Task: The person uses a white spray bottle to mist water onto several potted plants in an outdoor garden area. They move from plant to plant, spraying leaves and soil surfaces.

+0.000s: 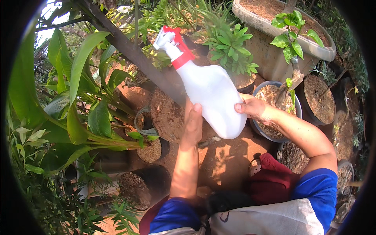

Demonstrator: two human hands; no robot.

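Note:
A white plastic spray bottle (213,94) with a red and white trigger head (176,47) is held up before me, its nozzle end tilted to the upper left. My left hand (193,123) grips the bottle's left side, with the thumb upright along it. On the other side, my right hand (252,108) holds the lower part, its thumb on the front surface and its fingers hidden behind. Beneath the bottle lie reddish-brown ground and a large soil-filled pot (166,114), which the bottle and my left hand partly cover.
A dark tree trunk (126,50) slants in from the upper left. Broad-leaved plants (100,117) crowd the left. Right of my hands stand a grey round pot (298,102), a black pot (333,111) and, farther back, a large oblong planter (329,54). A tipped black pot (157,179) lies lower left.

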